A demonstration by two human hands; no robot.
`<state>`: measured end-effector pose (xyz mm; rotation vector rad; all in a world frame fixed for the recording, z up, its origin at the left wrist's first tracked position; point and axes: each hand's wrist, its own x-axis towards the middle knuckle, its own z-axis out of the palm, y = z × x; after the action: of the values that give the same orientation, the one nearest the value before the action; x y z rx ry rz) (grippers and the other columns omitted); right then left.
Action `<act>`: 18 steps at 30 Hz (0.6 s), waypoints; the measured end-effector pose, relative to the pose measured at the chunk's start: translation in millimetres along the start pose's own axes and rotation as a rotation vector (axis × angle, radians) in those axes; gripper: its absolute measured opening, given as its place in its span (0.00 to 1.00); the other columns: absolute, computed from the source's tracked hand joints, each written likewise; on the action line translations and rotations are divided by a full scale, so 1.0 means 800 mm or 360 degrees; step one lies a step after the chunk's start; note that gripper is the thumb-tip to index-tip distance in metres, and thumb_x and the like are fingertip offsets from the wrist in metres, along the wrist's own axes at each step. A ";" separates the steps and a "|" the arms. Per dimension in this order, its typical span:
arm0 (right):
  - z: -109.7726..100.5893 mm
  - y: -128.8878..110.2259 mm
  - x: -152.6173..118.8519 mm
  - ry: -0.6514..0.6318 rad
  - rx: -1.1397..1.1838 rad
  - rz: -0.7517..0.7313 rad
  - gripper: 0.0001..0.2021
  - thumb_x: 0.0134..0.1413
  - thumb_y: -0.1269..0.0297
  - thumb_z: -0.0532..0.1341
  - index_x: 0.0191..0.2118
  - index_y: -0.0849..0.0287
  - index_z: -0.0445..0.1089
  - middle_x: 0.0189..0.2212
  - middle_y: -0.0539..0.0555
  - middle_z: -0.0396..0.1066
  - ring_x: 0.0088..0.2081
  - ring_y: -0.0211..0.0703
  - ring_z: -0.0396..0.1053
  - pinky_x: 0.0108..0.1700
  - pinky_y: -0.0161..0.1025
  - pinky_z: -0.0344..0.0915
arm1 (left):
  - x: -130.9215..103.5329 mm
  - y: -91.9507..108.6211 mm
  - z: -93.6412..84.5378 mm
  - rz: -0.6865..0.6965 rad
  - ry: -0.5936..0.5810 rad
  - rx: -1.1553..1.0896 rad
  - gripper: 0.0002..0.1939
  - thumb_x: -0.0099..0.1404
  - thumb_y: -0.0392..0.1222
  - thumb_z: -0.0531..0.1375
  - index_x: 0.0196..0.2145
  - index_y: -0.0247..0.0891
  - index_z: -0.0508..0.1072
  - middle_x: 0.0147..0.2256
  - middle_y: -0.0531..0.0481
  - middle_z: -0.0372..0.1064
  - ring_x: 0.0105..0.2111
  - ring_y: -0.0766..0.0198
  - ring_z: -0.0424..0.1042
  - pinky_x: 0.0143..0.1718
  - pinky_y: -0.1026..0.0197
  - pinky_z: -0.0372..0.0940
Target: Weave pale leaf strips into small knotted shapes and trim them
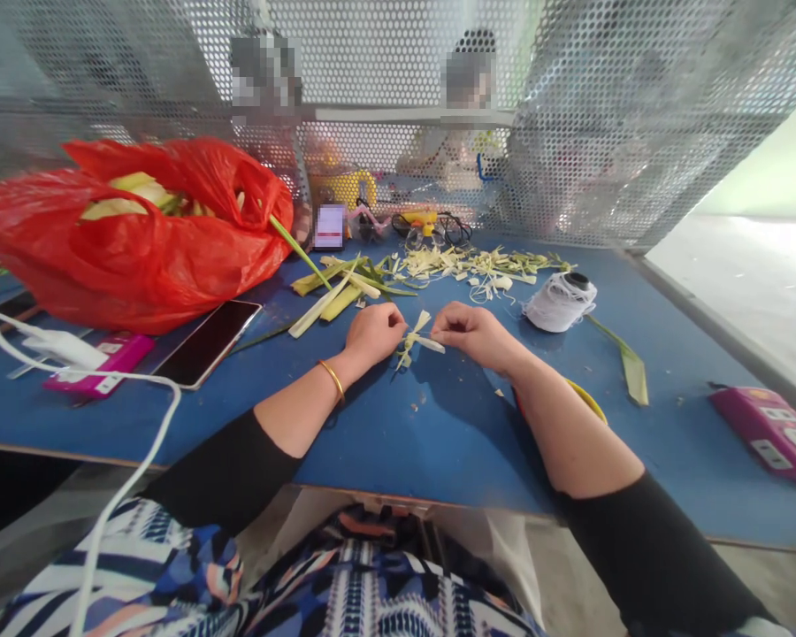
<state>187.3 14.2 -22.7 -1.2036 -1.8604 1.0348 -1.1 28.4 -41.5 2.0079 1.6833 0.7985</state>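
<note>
Between my hands, above the blue table, is a small flower-like piece of pale green leaf strips (409, 341). My left hand (375, 336) is closed at its left side, thumb and finger pinched together. On the other side my right hand (474, 334) pinches the tip of one strip that points right. Behind my left hand lie several longer leaf pieces (340, 303), green and cream. Farther back is a spread of leaf scraps (464, 264). A spool of white thread (558, 303) sits beyond my right hand.
A red plastic bag (172, 257) full of leaf material fills the back left. Near it lie a dark phone (207, 343), a white cable (165, 425) and a magenta power strip (106, 363). A yellow-and-red rim (589, 402) shows beside my right forearm. A perforated metal screen (385, 53) stands behind.
</note>
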 end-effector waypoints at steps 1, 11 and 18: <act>0.004 0.001 0.001 0.0047 0.0044 -0.0075 0.07 0.41 0.61 0.66 0.23 0.59 0.72 0.31 0.52 0.72 0.33 0.39 0.67 0.39 0.39 0.63 | 0.000 0.000 0.000 -0.0005 -0.0002 -0.0010 0.07 0.56 0.35 0.60 0.22 0.40 0.71 0.25 0.51 0.74 0.27 0.62 0.69 0.29 0.61 0.57; 0.017 0.003 0.001 -0.0118 0.0282 0.0123 0.12 0.43 0.55 0.67 0.27 0.59 0.71 0.26 0.51 0.73 0.26 0.36 0.64 0.32 0.36 0.61 | 0.000 -0.001 0.007 -0.0110 0.0022 -0.0689 0.06 0.53 0.35 0.61 0.20 0.39 0.70 0.21 0.55 0.68 0.25 0.66 0.65 0.28 0.63 0.58; 0.018 -0.001 0.001 -0.0073 0.0386 0.0175 0.14 0.41 0.52 0.68 0.27 0.59 0.71 0.23 0.49 0.70 0.26 0.35 0.64 0.31 0.35 0.61 | -0.004 0.011 -0.001 -0.0452 -0.0241 -0.1462 0.05 0.56 0.36 0.62 0.24 0.37 0.70 0.26 0.52 0.71 0.22 0.71 0.64 0.24 0.65 0.58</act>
<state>174.4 10.9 -28.3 -1.1555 -1.6607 1.3169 4.7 23.0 -35.5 1.1362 1.1460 1.0270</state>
